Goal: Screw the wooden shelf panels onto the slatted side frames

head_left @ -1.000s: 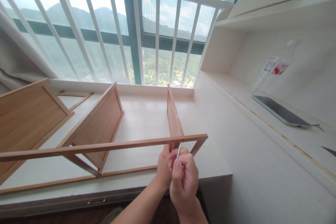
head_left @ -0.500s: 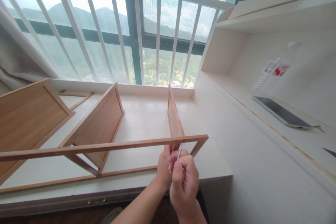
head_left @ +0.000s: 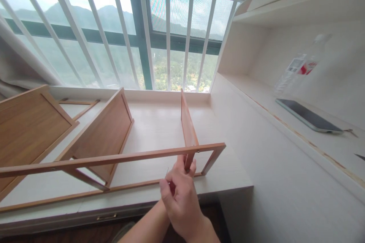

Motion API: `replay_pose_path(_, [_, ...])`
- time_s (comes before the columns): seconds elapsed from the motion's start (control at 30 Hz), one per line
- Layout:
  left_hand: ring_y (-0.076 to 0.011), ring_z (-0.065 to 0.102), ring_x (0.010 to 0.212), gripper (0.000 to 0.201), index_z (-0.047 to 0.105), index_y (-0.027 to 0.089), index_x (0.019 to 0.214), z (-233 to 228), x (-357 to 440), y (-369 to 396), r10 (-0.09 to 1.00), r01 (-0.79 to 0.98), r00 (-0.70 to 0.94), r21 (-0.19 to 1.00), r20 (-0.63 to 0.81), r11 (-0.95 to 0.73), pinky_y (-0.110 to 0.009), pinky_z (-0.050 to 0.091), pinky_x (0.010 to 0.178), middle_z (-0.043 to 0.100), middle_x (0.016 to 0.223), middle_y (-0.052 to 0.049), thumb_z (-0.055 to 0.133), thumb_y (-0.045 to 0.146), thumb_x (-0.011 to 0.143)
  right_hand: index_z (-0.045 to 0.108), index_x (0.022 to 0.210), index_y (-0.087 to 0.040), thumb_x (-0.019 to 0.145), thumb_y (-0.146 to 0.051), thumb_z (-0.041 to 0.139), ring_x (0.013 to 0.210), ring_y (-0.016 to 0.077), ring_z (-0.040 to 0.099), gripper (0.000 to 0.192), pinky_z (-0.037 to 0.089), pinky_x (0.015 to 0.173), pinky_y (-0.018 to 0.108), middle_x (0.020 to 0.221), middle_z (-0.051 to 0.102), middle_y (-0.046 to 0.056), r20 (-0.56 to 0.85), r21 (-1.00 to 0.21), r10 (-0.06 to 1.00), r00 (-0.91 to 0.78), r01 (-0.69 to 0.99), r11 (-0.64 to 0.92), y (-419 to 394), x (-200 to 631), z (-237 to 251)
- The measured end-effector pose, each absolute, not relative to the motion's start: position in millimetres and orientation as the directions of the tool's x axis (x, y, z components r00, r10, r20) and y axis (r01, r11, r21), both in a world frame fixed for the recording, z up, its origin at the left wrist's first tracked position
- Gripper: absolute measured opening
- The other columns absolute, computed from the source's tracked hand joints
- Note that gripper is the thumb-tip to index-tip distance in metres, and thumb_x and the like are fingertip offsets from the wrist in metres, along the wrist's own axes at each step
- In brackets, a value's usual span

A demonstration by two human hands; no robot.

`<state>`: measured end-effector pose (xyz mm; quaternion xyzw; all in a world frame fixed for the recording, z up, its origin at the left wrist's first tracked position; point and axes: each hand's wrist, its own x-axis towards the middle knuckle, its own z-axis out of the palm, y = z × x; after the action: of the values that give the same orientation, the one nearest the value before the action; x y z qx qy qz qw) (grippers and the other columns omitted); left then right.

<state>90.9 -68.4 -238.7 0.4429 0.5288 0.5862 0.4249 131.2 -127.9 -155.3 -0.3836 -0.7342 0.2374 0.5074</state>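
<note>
Both hands bunch low centre: right hand (head_left: pixel 182 201) curled closed before the left hand (head_left: pixel 182 163), whose grip is hidden, under the thin brown wooden frame rail (head_left: pixel 119 158).

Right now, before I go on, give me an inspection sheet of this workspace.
Surface: pale desk top, bearing the wooden parts.
Job's things: wooden frame rail lying across; upright panel meeting it.
Clutter: loose wooden panel at left; phone and plastic bottle on the side shelf.
Hands: right hand curled, fingers at the panel's near end; left hand hidden behind it.
Cables: nothing seen for certain.
Surroundings: barred window, curtain.
</note>
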Motion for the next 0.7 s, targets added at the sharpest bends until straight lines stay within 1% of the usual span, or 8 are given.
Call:
replay_pose_path(0.1, [-0.0205, 0.056, 0.063, 0.031, 0.061, 0.025, 0.096, -231, 94, -67, 0.956, 0.176, -0.269, 0.982, 0.117, -0.071, -0.035, 0.044, 0.065, 0.061, 0.07, -0.001, 0.067, 0.05, 0.078, 0.044, 0.071, -0.021, 0.098, -0.029, 0.048, 0.058, 0.0104, 0.047, 0.028, 0.034, 0.06, 0.024, 0.062, 0.047, -0.004, 0.571, -0.735, 0.788, -0.231, 0.283, 0.616, -132, 124, -157])
replay_pose_path(0.17, [-0.018, 0.054, 0.059, 0.027, 0.058, 0.024, 0.094, -227, 96, -67, 0.95, 0.265, -0.268, 0.96, 0.163, -0.09, -0.033, 0.042, 0.063, 0.058, 0.066, 0.001, 0.06, 0.048, 0.081, 0.044, 0.073, -0.021, 0.096, -0.027, 0.048, 0.057, 0.0103, 0.046, 0.024, 0.034, 0.059, 0.024, 0.062, 0.047, -0.005, 0.638, -0.708, 0.743, -0.202, 0.224, 0.67, -134, 119, -160])
replay_pose_path(0.27, [-0.0165, 0.054, 0.058, 0.026, 0.056, 0.023, 0.092, -223, 99, -66, 0.941, 0.306, -0.272, 0.945, 0.201, -0.113, -0.032, 0.042, 0.063, 0.057, 0.065, 0.003, 0.054, 0.046, 0.082, 0.043, 0.074, -0.022, 0.093, -0.023, 0.05, 0.056, 0.0102, 0.046, 0.021, 0.033, 0.059, 0.025, 0.061, 0.046, -0.005, 0.724, -0.66, 0.677, -0.13, 0.154, 0.735, -136, 116, -162])
replay_pose_path(0.33, [-0.0172, 0.055, 0.059, 0.026, 0.055, 0.023, 0.092, -222, 100, -67, 0.936, 0.325, -0.287, 0.939, 0.206, -0.107, -0.033, 0.042, 0.064, 0.058, 0.066, 0.002, 0.052, 0.047, 0.082, 0.043, 0.073, -0.022, 0.093, -0.022, 0.05, 0.055, 0.0098, 0.045, 0.021, 0.033, 0.058, 0.025, 0.061, 0.046, -0.005, 0.721, -0.671, 0.685, -0.104, 0.139, 0.728, -136, 116, -161])
replay_pose_path(0.5, [-0.0194, 0.058, 0.061, 0.027, 0.053, 0.024, 0.092, -221, 101, -68, 0.931, 0.35, -0.306, 0.933, 0.201, -0.086, -0.034, 0.043, 0.064, 0.062, 0.069, 0.001, 0.052, 0.047, 0.08, 0.042, 0.072, -0.021, 0.094, -0.021, 0.049, 0.055, 0.009, 0.045, 0.024, 0.034, 0.058, 0.024, 0.061, 0.045, -0.005, 0.693, -0.7, 0.718, -0.065, 0.175, 0.692, -135, 117, -161])
replay_pose_path(0.6, [-0.0197, 0.059, 0.061, 0.026, 0.054, 0.024, 0.09, -221, 100, -68, 0.929, 0.367, -0.308, 0.926, 0.204, -0.082, -0.033, 0.044, 0.065, 0.062, 0.068, 0.001, 0.052, 0.048, 0.08, 0.042, 0.072, -0.021, 0.095, -0.021, 0.049, 0.055, 0.0091, 0.046, 0.024, 0.035, 0.059, 0.024, 0.061, 0.046, -0.005, 0.695, -0.696, 0.716, -0.062, 0.191, 0.692, -137, 117, -163])
replay_pose_path(0.7, [-0.0195, 0.06, 0.061, 0.026, 0.055, 0.025, 0.092, -220, 100, -67, 0.931, 0.386, -0.299, 0.919, 0.211, -0.084, -0.033, 0.046, 0.065, 0.062, 0.068, 0.001, 0.051, 0.048, 0.08, 0.043, 0.073, -0.022, 0.095, -0.02, 0.049, 0.056, 0.0095, 0.047, 0.022, 0.035, 0.06, 0.024, 0.061, 0.047, -0.005, 0.72, -0.671, 0.692, -0.047, 0.208, 0.712, -140, 119, -164])
